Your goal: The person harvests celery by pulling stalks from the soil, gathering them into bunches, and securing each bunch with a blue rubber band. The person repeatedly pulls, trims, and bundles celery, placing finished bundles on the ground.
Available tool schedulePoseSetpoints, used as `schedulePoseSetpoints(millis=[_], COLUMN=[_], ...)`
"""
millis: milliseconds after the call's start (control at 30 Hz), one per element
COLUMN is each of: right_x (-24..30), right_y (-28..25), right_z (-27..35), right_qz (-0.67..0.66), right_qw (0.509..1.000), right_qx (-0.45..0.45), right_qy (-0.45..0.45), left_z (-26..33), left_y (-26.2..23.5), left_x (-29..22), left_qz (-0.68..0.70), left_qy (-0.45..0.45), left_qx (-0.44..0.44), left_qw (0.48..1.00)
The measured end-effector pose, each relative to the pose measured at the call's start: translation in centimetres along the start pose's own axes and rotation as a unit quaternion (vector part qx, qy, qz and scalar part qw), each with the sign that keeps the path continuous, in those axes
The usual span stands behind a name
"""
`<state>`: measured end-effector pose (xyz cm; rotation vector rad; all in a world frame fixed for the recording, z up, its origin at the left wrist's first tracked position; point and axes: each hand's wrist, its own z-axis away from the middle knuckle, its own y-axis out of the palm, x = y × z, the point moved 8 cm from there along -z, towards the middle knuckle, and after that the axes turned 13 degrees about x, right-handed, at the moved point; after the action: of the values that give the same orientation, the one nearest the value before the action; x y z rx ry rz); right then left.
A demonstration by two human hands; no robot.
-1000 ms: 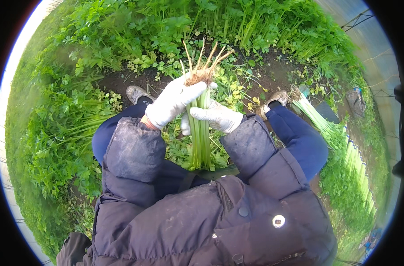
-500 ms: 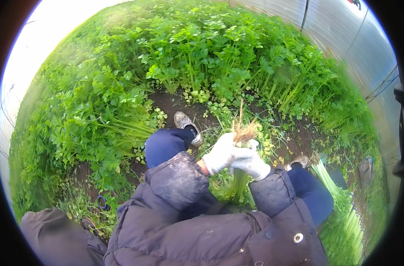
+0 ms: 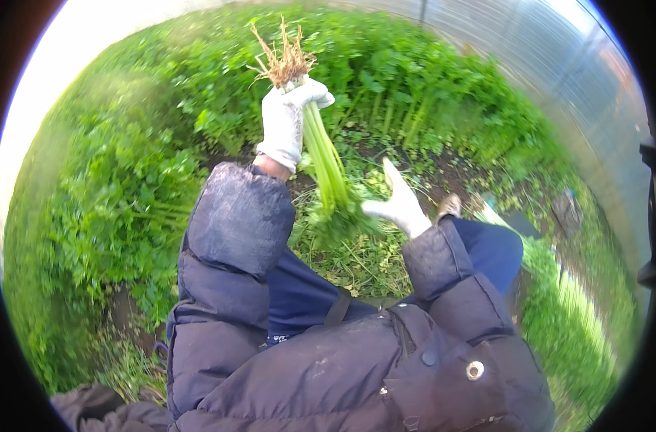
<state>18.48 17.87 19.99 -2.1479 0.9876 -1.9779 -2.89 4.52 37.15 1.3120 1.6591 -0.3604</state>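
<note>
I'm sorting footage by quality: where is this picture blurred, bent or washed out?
Head view: the bunch has smeared leafy tips but crisper roots; head view: the upper-left edge is blown out white; head view: the sheeted wall bows around the upper right.

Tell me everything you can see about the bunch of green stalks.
The bunch of green stalks is held roots up, its lower end farther right. Tangled brown roots spread at the top; below, long, smooth-looking stalks run close together into blurred green leaves. The white-gloved left grip is closed around it just below the roots. The right grip is open beside the leaves; whether it touches them is unclear.
</note>
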Motion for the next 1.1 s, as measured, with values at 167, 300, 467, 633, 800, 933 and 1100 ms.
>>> schedulePoseSetpoints(millis=[167, 300, 467, 633, 800, 933, 1100], right_x=[14.9, 16.0, 17.7, 12.8, 1.2, -10.3, -27.4], right_y=[-0.3, -4.3, -14.4, -26.7, -38.8, -42.5, -39.6], right_z=[-3.0, -1.0, 5.9, 11.6, 16.6, 20.2, 22.9], right_qz=[-0.098, -0.493, 0.033, 0.346, 0.577, 0.605, 0.526], right_qw=[0.954, 0.724, 0.820, 0.850, 0.771, 0.723, 0.762], right_qx=[-0.176, -0.312, -0.457, -0.378, -0.155, -0.002, 0.049], right_qy=[-0.223, -0.368, -0.342, -0.123, 0.220, 0.332, 0.374], left_z=[2.3, 5.0, 4.9, -0.2, -0.3, 8.1, 15.3], left_y=[10.9, 20.2, 30.5, 34.6, 30.1, 25.3, 22.1], left_x=[-2.6, -4.4, -4.4, 5.5, 24.7, 39.6, 50.0], left_qz=[-0.083, 0.035, 0.120, -0.072, -0.140, -0.151, -0.146], left_qy=[0.053, 0.115, 0.190, 0.075, -0.231, -0.492, -0.562], left_qx=[0.062, 0.130, 0.329, 0.315, 0.284, 0.320, 0.372], left_qw=[0.993, 0.984, 0.917, 0.943, 0.920, 0.796, 0.725])
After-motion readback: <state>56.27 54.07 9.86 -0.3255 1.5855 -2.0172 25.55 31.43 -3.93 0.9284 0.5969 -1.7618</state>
